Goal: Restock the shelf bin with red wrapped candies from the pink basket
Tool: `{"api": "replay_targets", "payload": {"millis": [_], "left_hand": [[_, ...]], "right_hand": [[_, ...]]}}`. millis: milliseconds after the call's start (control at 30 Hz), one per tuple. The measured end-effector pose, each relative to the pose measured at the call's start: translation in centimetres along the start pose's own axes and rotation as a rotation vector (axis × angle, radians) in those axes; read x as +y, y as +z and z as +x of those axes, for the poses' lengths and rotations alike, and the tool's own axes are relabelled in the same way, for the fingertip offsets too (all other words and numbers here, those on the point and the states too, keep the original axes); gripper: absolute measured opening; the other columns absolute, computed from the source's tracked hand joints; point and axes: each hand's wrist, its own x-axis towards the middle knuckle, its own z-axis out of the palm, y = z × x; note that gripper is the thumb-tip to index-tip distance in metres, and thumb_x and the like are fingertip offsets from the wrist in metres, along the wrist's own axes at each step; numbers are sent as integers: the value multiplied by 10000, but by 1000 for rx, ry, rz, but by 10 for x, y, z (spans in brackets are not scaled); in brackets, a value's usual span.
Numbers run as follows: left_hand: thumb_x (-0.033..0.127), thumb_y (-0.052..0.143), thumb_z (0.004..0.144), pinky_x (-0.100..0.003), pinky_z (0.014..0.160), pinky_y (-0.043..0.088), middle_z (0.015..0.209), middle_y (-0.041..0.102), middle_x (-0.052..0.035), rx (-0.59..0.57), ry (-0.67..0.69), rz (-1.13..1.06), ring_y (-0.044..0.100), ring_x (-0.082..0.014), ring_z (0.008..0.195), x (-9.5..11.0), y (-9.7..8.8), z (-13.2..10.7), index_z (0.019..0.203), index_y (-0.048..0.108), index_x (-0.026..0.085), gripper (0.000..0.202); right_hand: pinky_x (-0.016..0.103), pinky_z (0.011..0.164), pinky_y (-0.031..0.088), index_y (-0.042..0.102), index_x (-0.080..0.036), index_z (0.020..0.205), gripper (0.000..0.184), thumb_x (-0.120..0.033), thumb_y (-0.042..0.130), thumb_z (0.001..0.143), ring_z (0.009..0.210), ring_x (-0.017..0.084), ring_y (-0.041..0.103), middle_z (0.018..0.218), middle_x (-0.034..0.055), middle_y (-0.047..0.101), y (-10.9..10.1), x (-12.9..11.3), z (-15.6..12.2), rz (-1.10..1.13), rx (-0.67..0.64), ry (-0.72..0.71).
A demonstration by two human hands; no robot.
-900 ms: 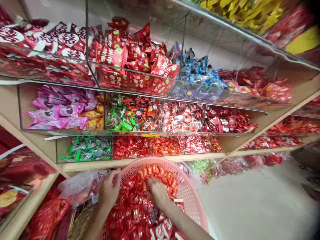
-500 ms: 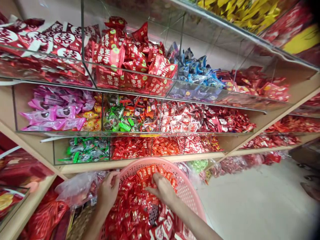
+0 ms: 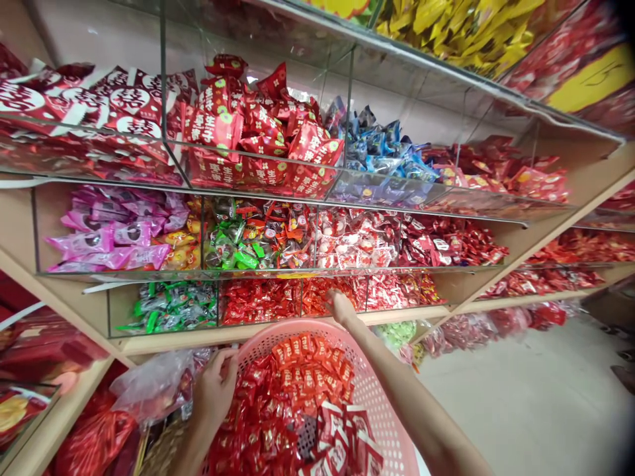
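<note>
A pink perforated plastic basket (image 3: 384,390) stands in front of me, filled with red and orange wrapped candies (image 3: 305,367) and some red-and-white packets (image 3: 342,433). My left hand (image 3: 218,380) is closed around the basket's left rim. Over the basket's far edge stretches my right arm. My right hand (image 3: 341,306) is at the bottom shelf compartment of orange-red wrapped candies (image 3: 315,294), its fingers bent down among them. What those fingers hold, if anything, is hidden.
Clear dividers (image 3: 218,304) split the shelves into bins of wrapped sweets. Green-wrapped candies (image 3: 171,304) lie at the lower left, pink packets (image 3: 119,231) above them. Plastic bags (image 3: 153,383) sit left of the basket. A wooden upright (image 3: 526,258) slants at right, beside pale floor (image 3: 501,396).
My right hand has left the candies in the basket and moved forward to the bottom shelf compartment. My left hand stays on the rim. The view has tilted slightly upward.
</note>
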Motion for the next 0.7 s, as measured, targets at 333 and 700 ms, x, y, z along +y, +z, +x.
{"api": "replay_targets", "payload": {"millis": [333,700], "left_hand": [[385,443,800,-245,663,497,795,695,-20,16,29,24,650,-159,732,1,-1,0,809,616,225,235],[387,444,789,-261,697,499,818,694,-28,2,-9,13,646,-168,763,0,0,1,806,616,225,236]], "right_hand": [[240,590,358,651,-130,825,160,-86,498,808,763,180,614,926,145,636,13,-27,17,2,25,40],[242,579,431,601,-162,729,267,-427,605,755,594,135,555,645,13,612,-18,-18,-34,994,164,43]]}}
